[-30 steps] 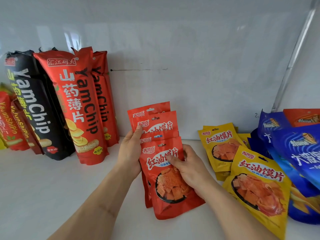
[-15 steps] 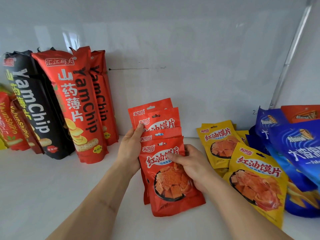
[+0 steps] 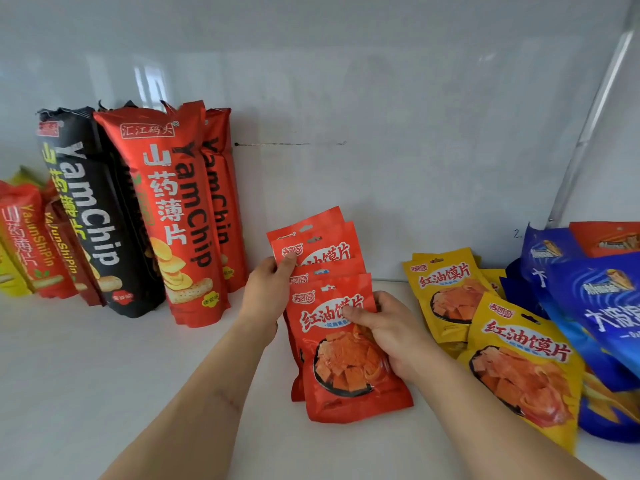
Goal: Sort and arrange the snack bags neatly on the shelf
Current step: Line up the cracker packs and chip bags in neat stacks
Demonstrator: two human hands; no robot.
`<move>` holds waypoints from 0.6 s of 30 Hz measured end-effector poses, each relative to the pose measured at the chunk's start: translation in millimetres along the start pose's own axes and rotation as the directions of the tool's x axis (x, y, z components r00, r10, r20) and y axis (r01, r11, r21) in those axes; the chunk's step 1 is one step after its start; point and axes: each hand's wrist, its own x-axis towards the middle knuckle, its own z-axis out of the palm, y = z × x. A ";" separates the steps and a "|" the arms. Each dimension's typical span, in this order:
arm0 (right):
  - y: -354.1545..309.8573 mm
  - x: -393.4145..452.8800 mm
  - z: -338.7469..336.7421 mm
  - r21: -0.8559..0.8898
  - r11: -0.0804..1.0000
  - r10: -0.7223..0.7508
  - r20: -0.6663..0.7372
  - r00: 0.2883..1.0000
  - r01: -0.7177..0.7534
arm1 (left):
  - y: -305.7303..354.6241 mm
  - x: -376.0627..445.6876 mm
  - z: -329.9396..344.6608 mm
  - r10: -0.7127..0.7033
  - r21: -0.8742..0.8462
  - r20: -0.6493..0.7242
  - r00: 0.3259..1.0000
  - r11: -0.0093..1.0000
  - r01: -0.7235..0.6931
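1. Left hand (image 3: pixel 268 289): forearm reaches in from bottom left, palm against the left edge of the stack of red snack bags (image 3: pixel 346 355), thumb up on a rear bag's top corner; grip clamped on the stack's left side.
2. Right hand (image 3: pixel 388 327): forearm enters from bottom right, thumb on the front bag's face over the printed characters, fingers curled round its right edge; grip clamped on the front bag.
3. Stack stands fanned near the middle of the white shelf (image 3: pixel 104 375), lower edge touching it, rear bags stepped higher.
4. Yellow snack bags (image 3: pixel 519 348) just right of the stack, overlapping.
5. Blue snack bags (image 3: pixel 602 306) at far right.
6. Tall red YamChip bag (image 3: pixel 173 216) and black YamChip bag (image 3: pixel 90 216) upright at left against the back wall.
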 end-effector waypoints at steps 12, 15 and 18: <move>-2.0 20.9 76.8 -0.035 0.994 0.096 -0.148 0.984 -0.103 | -2.4 17.1 -54.4 0.451 0.913 0.222 0.865 0.215 -0.347; 2.3 31.2 94.2 -0.135 0.983 0.089 -0.248 0.965 -0.125 | -12.3 24.2 -63.3 0.465 0.921 0.297 0.834 0.091 -0.379; 6.5 37.5 106.3 -0.255 0.957 0.057 -0.314 0.948 -0.142 | -18.9 29.8 -68.7 0.503 0.905 0.337 0.796 0.061 -0.422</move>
